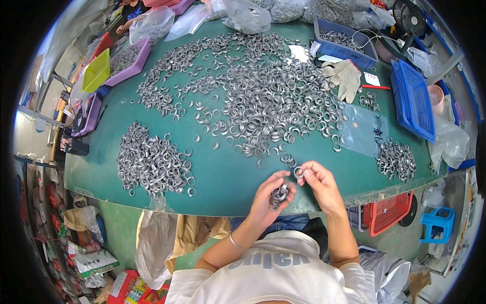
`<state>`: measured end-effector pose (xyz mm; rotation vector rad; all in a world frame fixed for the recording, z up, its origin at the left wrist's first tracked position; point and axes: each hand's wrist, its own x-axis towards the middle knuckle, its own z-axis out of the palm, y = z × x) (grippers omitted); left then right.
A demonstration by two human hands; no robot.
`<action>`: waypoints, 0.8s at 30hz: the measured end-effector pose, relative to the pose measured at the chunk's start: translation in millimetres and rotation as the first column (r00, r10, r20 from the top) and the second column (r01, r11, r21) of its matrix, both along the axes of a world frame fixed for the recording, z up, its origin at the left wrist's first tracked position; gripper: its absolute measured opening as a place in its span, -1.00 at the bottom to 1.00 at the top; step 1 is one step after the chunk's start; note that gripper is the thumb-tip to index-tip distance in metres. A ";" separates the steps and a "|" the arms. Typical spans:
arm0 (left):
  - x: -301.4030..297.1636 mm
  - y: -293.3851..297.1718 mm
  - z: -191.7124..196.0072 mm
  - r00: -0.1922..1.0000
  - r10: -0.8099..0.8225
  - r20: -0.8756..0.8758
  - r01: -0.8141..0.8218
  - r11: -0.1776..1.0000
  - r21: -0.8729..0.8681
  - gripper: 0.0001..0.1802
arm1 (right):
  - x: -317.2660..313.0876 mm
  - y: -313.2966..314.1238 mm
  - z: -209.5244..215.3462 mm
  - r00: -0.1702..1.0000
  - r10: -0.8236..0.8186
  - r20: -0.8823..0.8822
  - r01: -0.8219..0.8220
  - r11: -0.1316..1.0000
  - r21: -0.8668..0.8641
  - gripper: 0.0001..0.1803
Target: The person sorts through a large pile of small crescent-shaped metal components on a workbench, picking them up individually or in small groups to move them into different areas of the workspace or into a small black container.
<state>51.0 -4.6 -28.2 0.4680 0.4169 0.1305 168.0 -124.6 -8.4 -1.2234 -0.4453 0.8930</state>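
Note:
Several grey metal rings (279, 195) sit in the curled fingers of my left hand (266, 198). My right hand (321, 183) pinches a single metal ring (298, 172) between thumb and fingertips, just right of the left hand and above the front of the green table. A few loose rings (288, 160) lie right beyond my fingers. Past them spreads a large heap of rings (273, 96). A second pile of rings (152, 159) lies to the left, and a smaller pile (396, 160) lies near the right edge.
The green table (212, 185) has a clear plastic bag (362, 130), work gloves (345, 78) and a red pen (375, 87) at right. Blue baskets (412, 101) and a blue bin (346, 46) line that side. A purple tray (129, 63) stands left; a red basket (389, 213) is below the edge.

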 end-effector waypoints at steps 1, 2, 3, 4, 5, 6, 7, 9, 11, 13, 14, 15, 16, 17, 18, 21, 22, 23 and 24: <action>1.7 -0.3 2.7 1.000 -0.009 -0.021 0.009 1.000 -0.008 -0.66 | -2.5 -1.7 -1.3 0.999 0.034 -0.041 -0.032 0.999 0.037 -0.83; 3.3 -0.6 5.1 0.999 -0.017 -0.042 0.017 1.000 -0.016 -0.63 | -4.3 -2.9 -2.1 0.994 0.069 -0.080 -0.063 0.995 0.076 -0.83; 3.9 -0.9 6.2 0.998 -0.026 -0.063 0.025 0.999 -0.024 -0.61 | -5.6 -3.5 -0.3 0.995 0.081 -0.052 -0.077 0.993 0.090 -0.84; 3.1 -0.7 6.0 0.997 -0.030 -0.069 0.029 1.000 -0.007 -0.58 | -8.1 -3.1 0.3 0.998 0.059 -0.009 -0.059 0.996 0.069 -0.84; 2.0 -0.7 5.7 0.997 -0.033 -0.075 0.034 0.999 0.010 -0.55 | -11.0 -2.6 0.8 0.999 0.037 0.035 -0.039 0.998 0.048 -0.84; 1.3 -0.6 5.5 0.996 -0.037 -0.081 0.039 0.999 0.026 -0.52 | -13.3 -2.4 1.5 0.997 0.016 0.080 -0.018 0.999 0.028 -0.84; 0.7 -0.4 6.0 0.997 -0.041 -0.073 0.041 0.999 0.006 -0.51 | -15.2 -2.7 2.5 0.991 -0.001 0.136 0.002 1.000 -0.005 -0.87; -0.2 0.0 7.5 0.997 -0.049 -0.055 0.047 0.998 -0.036 -0.48 | -18.1 -3.4 6.0 0.968 -0.031 0.249 0.049 0.997 -0.067 -0.92; -0.4 -0.9 9.2 0.996 -0.049 -0.080 0.052 0.998 0.043 -0.45 | -17.8 -2.6 15.7 0.828 -0.024 0.560 0.098 0.990 -0.103 -0.91; -1.5 -1.3 10.4 0.996 -0.050 -0.069 0.057 0.993 0.104 -0.45 | -21.3 0.6 22.0 0.662 -0.049 0.748 0.159 0.984 -0.076 -0.88; -2.8 -1.3 10.9 0.998 -0.052 -0.046 0.057 0.990 0.126 -0.46 | -22.6 0.6 24.2 0.560 -0.034 0.828 0.178 0.981 -0.080 -0.86; -3.9 -1.6 11.1 0.998 -0.054 -0.023 0.057 0.987 0.147 -0.47 | -23.6 0.3 26.3 0.449 -0.017 0.893 0.198 0.977 -0.081 -0.85; -4.4 -2.4 11.1 0.998 -0.061 -0.020 0.064 0.985 0.159 -0.49 | -24.5 0.0 27.6 0.330 0.003 0.944 0.219 0.972 -0.079 -0.83; -4.6 -3.5 11.0 0.997 -0.069 -0.017 0.071 0.983 0.172 -0.51 | -25.5 -0.4 27.7 0.283 0.013 0.959 0.226 0.971 -0.080 -0.78; -4.4 -4.3 10.9 0.997 -0.076 -0.014 0.077 0.980 0.184 -0.53 | -25.7 -1.0 27.6 0.298 0.013 0.954 0.215 0.973 -0.080 -0.78; -1.7 -5.7 15.5 0.997 -0.066 -0.037 0.068 0.996 0.062 -0.63 | -24.4 -3.3 26.4 0.343 0.011 0.939 0.182 0.980 -0.077 -0.77; -1.7 -5.3 15.5 0.997 -0.064 -0.036 0.065 0.997 0.038 -0.64 | -23.8 -4.0 25.4 0.357 0.010 0.934 0.174 0.982 -0.077 -0.76; -1.9 -4.6 15.5 0.998 -0.060 -0.034 0.061 0.998 0.014 -0.65 | -23.4 -4.3 24.7 0.371 0.010 0.929 0.166 0.983 -0.077 -0.76; -2.0 -4.1 15.2 0.998 -0.055 -0.033 0.055 0.998 -0.010 -0.66 | -23.5 -4.0 24.4 0.421 -0.015 0.907 0.164 0.985 -0.060 -0.77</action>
